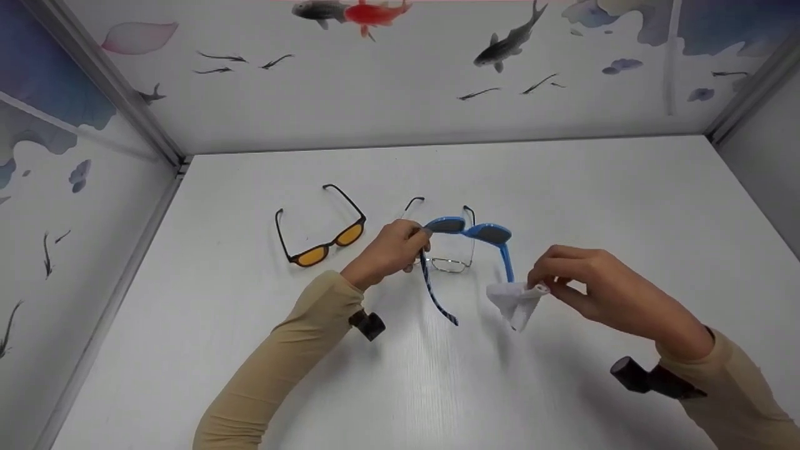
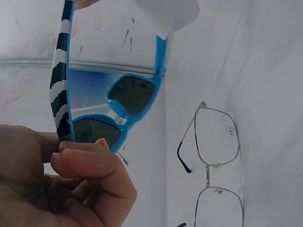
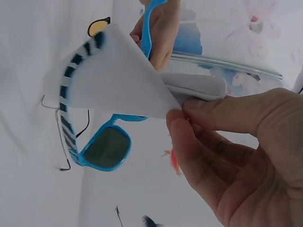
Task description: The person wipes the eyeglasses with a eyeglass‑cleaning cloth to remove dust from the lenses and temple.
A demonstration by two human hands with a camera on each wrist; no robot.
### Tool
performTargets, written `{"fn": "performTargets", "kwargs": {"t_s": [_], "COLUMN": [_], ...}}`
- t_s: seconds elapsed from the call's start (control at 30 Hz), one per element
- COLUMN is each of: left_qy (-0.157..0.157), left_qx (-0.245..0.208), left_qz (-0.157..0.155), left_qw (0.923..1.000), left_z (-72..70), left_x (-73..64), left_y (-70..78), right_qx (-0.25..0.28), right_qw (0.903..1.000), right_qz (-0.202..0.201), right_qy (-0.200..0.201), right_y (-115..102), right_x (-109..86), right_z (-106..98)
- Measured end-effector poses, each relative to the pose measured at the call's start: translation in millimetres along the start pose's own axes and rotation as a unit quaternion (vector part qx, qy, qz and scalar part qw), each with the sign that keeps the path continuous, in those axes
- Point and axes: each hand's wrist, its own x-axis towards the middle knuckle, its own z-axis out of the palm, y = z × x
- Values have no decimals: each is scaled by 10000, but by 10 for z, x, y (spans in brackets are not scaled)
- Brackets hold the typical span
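Observation:
Blue sunglasses (image 1: 490, 234) with dark lenses are held up off the table, arms unfolded toward the person. My left hand (image 1: 394, 247) pinches them at the hinge corner, where a zebra-striped arm (image 2: 60, 85) begins. Between thumb and fingers, my right hand (image 1: 594, 281) pinches a white cloth (image 1: 515, 300). The cloth hangs by the end of the other blue arm (image 1: 507, 262); in the right wrist view it covers part of the sunglasses. Whether it touches them I cannot tell. Below and behind lie thin metal-framed glasses (image 2: 239, 142) with clear lenses, partly hidden in the head view.
Black-framed glasses (image 1: 332, 244) with orange lenses rest on the white table (image 1: 250, 350), left of the metal-framed pair, arms pointing away. Panels (image 1: 400, 94) printed with fish and plants stand along the table's back and sides. A small black camera sits on each wrist.

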Motion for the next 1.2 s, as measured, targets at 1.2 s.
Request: {"fn": "performTargets", "kwargs": {"t_s": [1.2], "left_qy": [-467], "left_qx": [-807], "left_qz": [-26], "left_qw": [9956], "left_z": [299], "left_x": [-124], "left_y": [79], "right_qx": [3038], "right_qw": [8924], "right_qz": [2695], "right_qy": [1967], "right_y": [-173], "right_x": [575], "right_z": [856]}}
